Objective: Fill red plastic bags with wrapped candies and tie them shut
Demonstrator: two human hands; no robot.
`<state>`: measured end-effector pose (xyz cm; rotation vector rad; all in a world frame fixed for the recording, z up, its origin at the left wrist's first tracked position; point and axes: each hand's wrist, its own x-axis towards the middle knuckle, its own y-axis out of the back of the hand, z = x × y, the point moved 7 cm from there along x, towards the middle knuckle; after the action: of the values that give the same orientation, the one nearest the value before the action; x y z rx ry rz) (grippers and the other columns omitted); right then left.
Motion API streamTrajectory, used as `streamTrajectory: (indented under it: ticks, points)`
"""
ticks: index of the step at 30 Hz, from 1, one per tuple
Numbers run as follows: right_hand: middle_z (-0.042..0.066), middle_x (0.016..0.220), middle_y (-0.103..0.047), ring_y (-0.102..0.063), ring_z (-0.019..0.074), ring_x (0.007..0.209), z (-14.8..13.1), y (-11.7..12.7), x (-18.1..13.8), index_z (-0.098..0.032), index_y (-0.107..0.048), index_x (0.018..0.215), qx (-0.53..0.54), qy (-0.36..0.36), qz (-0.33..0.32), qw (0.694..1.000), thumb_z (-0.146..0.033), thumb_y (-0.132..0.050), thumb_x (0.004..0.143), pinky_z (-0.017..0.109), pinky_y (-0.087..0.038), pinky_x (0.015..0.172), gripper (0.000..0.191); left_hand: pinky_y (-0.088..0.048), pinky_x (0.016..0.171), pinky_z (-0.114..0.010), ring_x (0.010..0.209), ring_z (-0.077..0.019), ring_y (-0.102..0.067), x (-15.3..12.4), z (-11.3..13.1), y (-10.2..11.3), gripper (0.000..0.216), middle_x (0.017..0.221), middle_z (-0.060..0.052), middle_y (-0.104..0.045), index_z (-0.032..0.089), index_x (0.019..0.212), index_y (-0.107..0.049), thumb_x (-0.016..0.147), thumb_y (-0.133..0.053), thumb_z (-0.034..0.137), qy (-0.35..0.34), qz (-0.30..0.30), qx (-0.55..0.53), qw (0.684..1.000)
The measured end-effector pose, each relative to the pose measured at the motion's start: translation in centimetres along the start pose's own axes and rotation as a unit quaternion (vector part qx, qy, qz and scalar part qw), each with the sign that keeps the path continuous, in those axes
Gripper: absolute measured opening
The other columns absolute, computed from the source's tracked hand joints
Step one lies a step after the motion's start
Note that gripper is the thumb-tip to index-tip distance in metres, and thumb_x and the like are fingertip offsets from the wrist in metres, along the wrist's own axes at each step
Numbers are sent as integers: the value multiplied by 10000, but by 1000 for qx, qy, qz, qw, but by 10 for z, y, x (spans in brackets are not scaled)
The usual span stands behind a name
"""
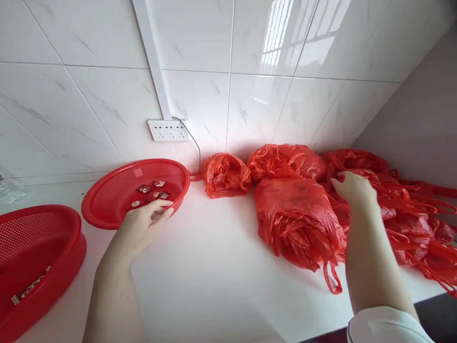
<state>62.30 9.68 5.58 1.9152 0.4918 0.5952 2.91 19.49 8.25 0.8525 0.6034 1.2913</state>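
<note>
My left hand (144,223) rests at the near rim of a red mesh basket (107,197), fingers curled loosely with nothing seen in them. Several small wrapped candies (152,190) lie inside that basket. My right hand (353,189) reaches into a heap of red plastic bags (410,209) at the right, fingers bent down onto the plastic. A full red bag (298,221) lies just left of that hand. Two more knotted red bags (224,174) (285,161) sit against the wall.
A second red basket (39,247) with a few small candies stands at the left edge of the white counter (214,267). A white power strip (167,129) with a cable hangs on the tiled wall. The counter's front edge runs at the lower right.
</note>
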Motion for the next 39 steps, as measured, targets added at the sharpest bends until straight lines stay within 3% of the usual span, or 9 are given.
streamTrajectory:
  ticks: [6,11,15,19,24,29,33,36,39]
  points:
    - [89,1113,-695,-630,244,1053,-198,-32,-105,-223,-654,1119,128,343,-132,921,-289,-465,912,361,-439,932,288,-527,795,-301,924,-198,-664,-3,6,-2,275,1031,32,-709,371,1069,-649,854,-542,504,-14,-11,-4,1000]
    - [163,1137,-661,-574,285,1134,-290,-117,-149,-135,-649,1081,152,321,-238,904,-154,-554,847,365,-395,972,254,-531,763,-297,891,-200,-672,-7,9,-5,297,994,22,-715,351,1086,-652,868,-519,502,-26,-27,-13,999]
    - [270,1352,-480,-457,361,1255,-297,-162,-136,-64,-485,1305,183,244,-196,932,-144,-598,820,489,-327,1027,504,-535,725,-314,876,-229,-682,-7,10,-16,315,976,-17,-722,307,1087,-665,873,-506,475,-57,-55,-27,997]
    - [152,1163,-609,-580,251,1073,-277,-180,-113,-111,-577,1149,247,175,-150,941,-291,-560,901,448,-417,963,307,-534,719,-329,869,-242,-686,-5,9,-23,316,981,-45,-721,286,1075,-668,878,-491,457,-69,-61,-26,995]
    - [123,933,-658,-592,209,867,-259,-174,-94,-128,-598,934,362,126,-79,920,-336,-281,951,335,-456,835,380,-531,721,-328,875,-236,-682,-2,6,-22,299,975,-33,-720,297,1072,-668,882,-491,444,-63,-61,-27,996]
    - [69,910,-620,-563,190,859,-253,-150,-92,-191,-541,872,472,92,-20,876,-433,-263,905,314,-455,832,371,-534,804,-370,980,-253,-666,-1,5,-31,355,1083,-50,-693,309,1172,-628,892,-486,473,-62,-74,-42,994]
    - [49,913,-600,-580,180,902,-254,-142,-97,-219,-523,897,552,66,-33,830,-457,-286,868,315,-478,846,338,-392,1053,-501,1385,-342,-359,8,23,-73,647,1550,-84,-295,395,1451,-352,852,-583,476,-136,-40,-56,988]
    - [61,887,-625,-611,197,903,-264,-145,-104,-216,-534,916,598,60,-112,792,-459,-312,854,341,-511,829,335,-271,1093,-608,1448,-454,-63,28,36,-132,760,1619,-73,88,389,1487,-285,821,-651,418,-166,-42,-42,984]
    - [92,879,-670,-642,236,887,-277,-141,-115,-201,-570,881,620,83,-219,749,-505,-388,838,384,-544,785,357,-190,1068,-699,1414,-537,-26,63,41,-180,728,1608,-120,134,335,1488,-310,838,-638,336,-135,-43,-24,990]
